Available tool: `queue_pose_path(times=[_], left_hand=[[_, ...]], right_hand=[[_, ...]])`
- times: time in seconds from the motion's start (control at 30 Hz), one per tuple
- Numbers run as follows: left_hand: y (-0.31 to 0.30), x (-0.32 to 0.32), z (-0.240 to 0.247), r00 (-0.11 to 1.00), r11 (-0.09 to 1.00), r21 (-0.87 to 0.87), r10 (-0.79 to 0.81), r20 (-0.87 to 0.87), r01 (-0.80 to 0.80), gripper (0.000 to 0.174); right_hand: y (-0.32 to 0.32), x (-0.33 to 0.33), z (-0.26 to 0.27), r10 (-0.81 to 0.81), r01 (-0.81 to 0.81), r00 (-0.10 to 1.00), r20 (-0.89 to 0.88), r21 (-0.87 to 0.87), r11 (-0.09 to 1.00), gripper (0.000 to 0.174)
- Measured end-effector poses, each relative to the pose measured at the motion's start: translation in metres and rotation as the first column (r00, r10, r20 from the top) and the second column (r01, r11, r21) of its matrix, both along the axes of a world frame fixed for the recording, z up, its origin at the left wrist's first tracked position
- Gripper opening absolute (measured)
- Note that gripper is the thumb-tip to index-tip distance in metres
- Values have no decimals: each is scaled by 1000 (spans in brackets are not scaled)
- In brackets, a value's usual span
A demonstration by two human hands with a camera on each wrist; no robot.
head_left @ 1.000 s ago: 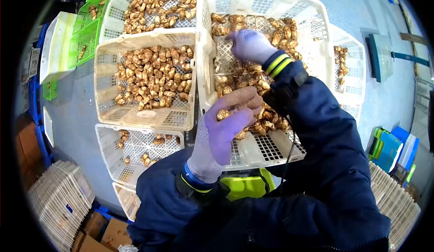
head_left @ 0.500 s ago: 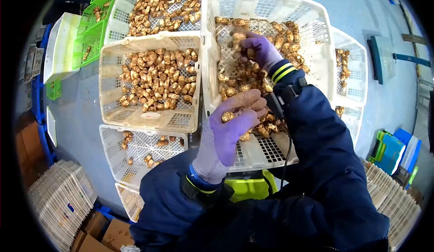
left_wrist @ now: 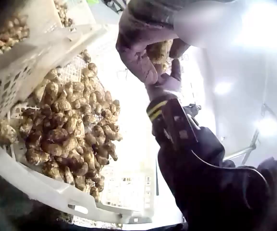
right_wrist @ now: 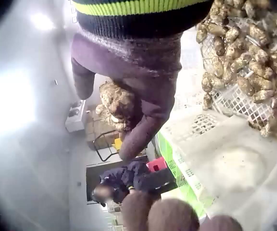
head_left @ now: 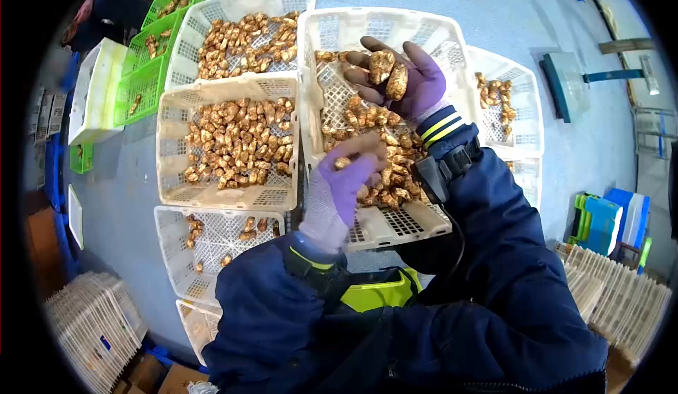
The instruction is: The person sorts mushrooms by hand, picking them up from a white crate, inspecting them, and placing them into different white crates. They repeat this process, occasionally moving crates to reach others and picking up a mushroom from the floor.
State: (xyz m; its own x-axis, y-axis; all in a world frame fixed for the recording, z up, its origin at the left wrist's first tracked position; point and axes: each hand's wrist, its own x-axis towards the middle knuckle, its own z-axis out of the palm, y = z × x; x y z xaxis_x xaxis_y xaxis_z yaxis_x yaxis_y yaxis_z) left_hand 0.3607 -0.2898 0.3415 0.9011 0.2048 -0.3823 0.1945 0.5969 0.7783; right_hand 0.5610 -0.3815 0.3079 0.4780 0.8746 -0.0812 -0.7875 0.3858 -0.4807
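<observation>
My gloved right hand [head_left: 413, 76] is held palm up over the large white crate [head_left: 462, 62], fingers spread. Two mushrooms [head_left: 382, 67] lie side by side on its palm and fingers. From the right wrist, the mushrooms [right_wrist: 115, 101] show against the purple palm, thumb extended. Lower and nearer my body, my gloved left hand [head_left: 342, 185] bends its fingers and thumb around a single mushroom [head_left: 342, 162], partly hidden by the glove. Brown, pale-flecked mushrooms [head_left: 392, 175] are heaped in the crate below both hands.
Left of the large crate stands a crate [head_left: 173, 136] full of mushrooms, with another crate [head_left: 187, 55] behind it. A sparsely filled crate [head_left: 173, 253] is nearer me. Green baskets [head_left: 152, 79] stand far left, near another person [right_wrist: 133, 180]. One more crate [head_left: 526, 108] is at right.
My right hand was reaching down among the mushrooms, then picked some up; now it has turned palm up with two on it. The left hand has stayed nearly in place, its mushroom still there.
</observation>
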Motion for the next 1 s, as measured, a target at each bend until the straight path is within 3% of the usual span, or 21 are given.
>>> queue_pose_path(times=[0.1,0.17,0.23,0.27,0.3,0.37,0.4,0.47,0.5,0.53,0.57,0.7,0.77,0.87,1.0], left_hand=[[-2,6,3,969,969,6,247,25,-247,33],[-8,8,17,979,977,56,204,28,-205,38],[-27,6,20,983,988,49,142,113,-149,41],[-34,3,26,994,981,171,76,84,-89,45],[-41,10,24,975,955,264,84,205,-138,50],[-50,3,25,996,953,298,36,80,-59,52],[-56,-1,32,995,896,435,64,83,-94,50],[-50,-4,27,997,892,445,54,63,-76,47],[-45,-6,26,997,889,452,53,50,-70,45],[-41,-7,36,996,925,369,80,32,-86,37],[-31,-12,41,999,978,209,-27,45,17,32],[-24,-7,42,975,995,6,-103,197,103,42],[-27,-6,43,962,980,-131,-112,249,148,45],[-29,0,45,956,947,-252,-129,262,197,44],[-27,2,40,953,947,-282,-68,296,155,45]], right_hand=[[-16,-29,28,-138,135,988,-65,-59,989,57],[-33,-57,43,-246,241,962,-115,-61,969,45],[-37,-86,53,-413,411,910,9,-138,901,41],[-43,-106,64,-409,516,832,376,-251,819,41],[-47,-115,65,-448,549,811,375,-227,804,40],[-50,-128,65,-497,527,844,203,-146,837,43],[-53,-132,70,-456,510,849,267,-190,839,43],[-59,-140,80,-360,480,848,390,-276,832,42],[-63,-133,73,-340,432,881,330,-265,862,39],[-66,-125,66,-317,384,910,268,-252,888,36],[-70,-117,59,-291,336,934,206,-239,911,33],[-73,-95,59,-176,176,973,-151,-11,984,33],[-80,-93,63,-226,212,955,-191,-92,973,34],[-89,-95,78,-259,248,964,-58,-156,956,35],[-90,-92,78,-254,258,965,-65,65,964,37]])
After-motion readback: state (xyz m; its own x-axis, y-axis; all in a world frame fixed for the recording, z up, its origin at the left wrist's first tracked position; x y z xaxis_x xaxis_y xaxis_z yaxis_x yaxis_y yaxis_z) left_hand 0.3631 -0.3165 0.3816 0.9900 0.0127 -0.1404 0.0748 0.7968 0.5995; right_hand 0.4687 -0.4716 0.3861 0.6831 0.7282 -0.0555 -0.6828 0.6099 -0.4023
